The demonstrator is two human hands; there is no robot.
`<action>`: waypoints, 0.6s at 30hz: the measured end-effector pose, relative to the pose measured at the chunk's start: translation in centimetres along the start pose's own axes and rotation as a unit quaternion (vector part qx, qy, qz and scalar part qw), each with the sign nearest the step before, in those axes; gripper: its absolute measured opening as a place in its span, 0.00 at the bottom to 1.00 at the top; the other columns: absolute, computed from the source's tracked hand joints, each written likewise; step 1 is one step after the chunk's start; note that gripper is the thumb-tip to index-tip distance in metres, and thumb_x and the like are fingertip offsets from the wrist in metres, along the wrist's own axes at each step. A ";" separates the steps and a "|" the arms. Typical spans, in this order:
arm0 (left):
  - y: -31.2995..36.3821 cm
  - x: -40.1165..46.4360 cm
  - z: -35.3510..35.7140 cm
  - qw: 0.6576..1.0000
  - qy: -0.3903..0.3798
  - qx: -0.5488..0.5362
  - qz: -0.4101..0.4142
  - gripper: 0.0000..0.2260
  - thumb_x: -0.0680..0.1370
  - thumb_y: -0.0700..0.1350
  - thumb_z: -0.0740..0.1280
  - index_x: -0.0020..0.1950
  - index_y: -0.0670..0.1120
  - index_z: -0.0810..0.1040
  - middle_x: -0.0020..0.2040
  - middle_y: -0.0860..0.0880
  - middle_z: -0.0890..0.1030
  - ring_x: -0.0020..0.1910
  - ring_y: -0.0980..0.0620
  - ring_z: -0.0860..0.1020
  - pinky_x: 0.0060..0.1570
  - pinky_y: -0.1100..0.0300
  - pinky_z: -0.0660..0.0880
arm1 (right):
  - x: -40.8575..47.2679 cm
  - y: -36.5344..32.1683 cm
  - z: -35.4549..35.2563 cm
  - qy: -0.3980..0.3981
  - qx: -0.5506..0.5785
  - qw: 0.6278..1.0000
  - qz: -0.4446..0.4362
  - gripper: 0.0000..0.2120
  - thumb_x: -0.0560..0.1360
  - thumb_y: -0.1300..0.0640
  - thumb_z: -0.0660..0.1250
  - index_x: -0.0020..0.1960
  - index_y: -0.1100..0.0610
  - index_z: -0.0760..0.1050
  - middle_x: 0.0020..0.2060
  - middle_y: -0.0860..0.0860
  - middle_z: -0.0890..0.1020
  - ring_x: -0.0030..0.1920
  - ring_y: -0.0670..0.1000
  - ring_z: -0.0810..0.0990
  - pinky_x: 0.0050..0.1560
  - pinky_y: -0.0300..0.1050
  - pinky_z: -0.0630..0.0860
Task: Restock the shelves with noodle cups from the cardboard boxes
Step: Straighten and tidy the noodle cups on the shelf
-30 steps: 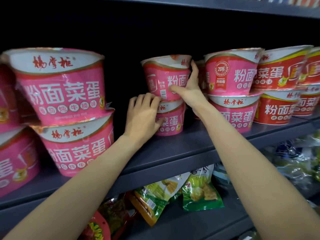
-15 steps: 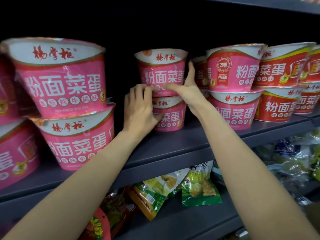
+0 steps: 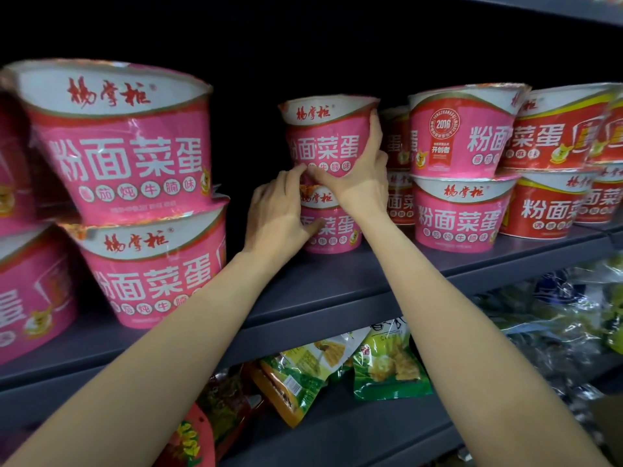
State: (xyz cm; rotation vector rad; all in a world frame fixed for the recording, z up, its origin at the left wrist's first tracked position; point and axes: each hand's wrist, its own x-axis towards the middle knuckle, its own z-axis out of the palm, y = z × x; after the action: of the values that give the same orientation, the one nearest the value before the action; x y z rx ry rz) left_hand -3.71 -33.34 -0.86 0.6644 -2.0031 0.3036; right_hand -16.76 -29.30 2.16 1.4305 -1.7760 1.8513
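Two pink noodle cups stand stacked at the back of the grey shelf (image 3: 337, 284). My right hand (image 3: 360, 176) grips the upper pink cup (image 3: 323, 136) from its right side and bottom, label facing me. My left hand (image 3: 279, 214) holds the left side of the lower pink cup (image 3: 333, 224), fingers wrapped on it. A stack of two larger-looking pink cups (image 3: 135, 197) stands near the front at left. Another pink stack (image 3: 462, 163) stands right of my hands.
Red noodle cups (image 3: 553, 170) are stacked at the far right of the same shelf. More pink cups (image 3: 20, 281) fill the left edge. On the shelf below lie green and yellow snack bags (image 3: 387, 362) and clear-wrapped packs (image 3: 556, 325). An upper shelf edge (image 3: 539, 5) runs overhead.
The upper cup has been turned so its label faces front. My right hand slid lower around its base, and my left hand shifted up against the lower cup's rim.
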 end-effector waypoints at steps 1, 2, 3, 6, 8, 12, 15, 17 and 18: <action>0.0 0.1 0.0 1.000 -0.002 -0.004 -0.003 0.35 0.66 0.47 0.77 0.69 0.41 0.67 0.61 0.43 0.74 0.60 0.43 0.73 0.60 0.53 0.65 | -0.1 0.1 -0.2 0.001 0.014 1.000 -0.005 0.54 0.64 0.41 0.76 0.77 0.47 0.44 0.65 0.57 0.68 0.63 0.57 0.72 0.55 0.49 0.70; 0.1 0.2 -0.1 1.000 -0.003 -0.005 -0.003 0.34 0.66 0.47 0.77 0.68 0.41 0.68 0.60 0.43 0.75 0.59 0.43 0.73 0.59 0.54 0.65 | -0.2 0.4 -0.4 0.000 0.030 1.000 -0.010 0.54 0.64 0.42 0.76 0.77 0.47 0.44 0.66 0.56 0.68 0.63 0.56 0.72 0.56 0.49 0.71; 0.1 0.2 -0.1 1.000 -0.001 -0.001 0.002 0.33 0.65 0.48 0.78 0.65 0.41 0.70 0.59 0.43 0.75 0.58 0.43 0.74 0.57 0.54 0.66 | -0.2 0.6 -0.7 -0.004 0.045 0.999 -0.013 0.53 0.64 0.43 0.77 0.77 0.46 0.44 0.67 0.56 0.68 0.63 0.54 0.72 0.58 0.49 0.72; 0.1 0.3 -0.1 0.999 0.025 0.033 0.031 0.30 0.61 0.50 0.79 0.57 0.41 0.74 0.52 0.43 0.77 0.51 0.42 0.75 0.49 0.52 0.69 | 0.3 1.2 -1.3 -0.047 0.108 0.993 0.002 0.53 0.65 0.48 0.78 0.76 0.46 0.45 0.68 0.54 0.68 0.63 0.48 0.71 0.60 0.47 0.72; 0.3 0.3 -0.1 0.997 0.043 0.045 0.037 0.29 0.59 0.51 0.80 0.54 0.41 0.74 0.50 0.43 0.76 0.48 0.42 0.76 0.47 0.52 0.70 | 0.6 1.5 -1.5 -0.080 0.146 0.986 0.019 0.53 0.64 0.49 0.79 0.75 0.45 0.45 0.69 0.54 0.68 0.65 0.48 0.71 0.63 0.51 0.73; 0.7 0.1 -0.4 0.995 0.058 0.069 0.041 0.30 0.58 0.53 0.80 0.53 0.41 0.74 0.54 0.41 0.75 0.53 0.41 0.74 0.49 0.50 0.71 | 0.9 1.6 -1.6 -0.112 0.184 0.976 0.035 0.53 0.65 0.51 0.78 0.75 0.44 0.44 0.70 0.56 0.66 0.68 0.50 0.69 0.65 0.55 0.72; 0.8 0.0 -0.6 0.994 0.047 0.088 0.035 0.30 0.59 0.54 0.80 0.54 0.41 0.75 0.55 0.41 0.75 0.54 0.40 0.74 0.50 0.48 0.72 | 1.0 1.5 -1.7 -0.128 0.188 0.973 0.036 0.51 0.67 0.53 0.77 0.75 0.45 0.44 0.70 0.56 0.66 0.65 0.49 0.70 0.64 0.52 0.73; 0.8 0.0 -0.7 0.994 0.038 0.100 0.030 0.30 0.59 0.54 0.79 0.55 0.42 0.75 0.54 0.41 0.76 0.52 0.40 0.74 0.50 0.48 0.72 | 0.6 1.1 -1.8 -0.137 0.175 0.975 0.023 0.48 0.69 0.52 0.75 0.76 0.47 0.44 0.69 0.55 0.67 0.64 0.49 0.72 0.63 0.53 0.74; 0.8 -0.1 -0.8 0.994 0.035 0.104 0.030 0.30 0.60 0.54 0.79 0.55 0.42 0.75 0.54 0.41 0.76 0.52 0.40 0.75 0.50 0.48 0.72 | 0.3 1.0 -1.8 -0.131 0.153 0.980 0.008 0.47 0.70 0.50 0.74 0.76 0.48 0.45 0.69 0.54 0.67 0.64 0.49 0.72 0.63 0.53 0.74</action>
State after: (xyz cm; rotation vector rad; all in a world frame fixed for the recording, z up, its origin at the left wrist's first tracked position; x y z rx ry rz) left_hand -3.56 -32.31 -0.48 0.7135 -1.9438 0.5695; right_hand -18.52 -28.12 2.04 1.8509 -1.6671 2.1000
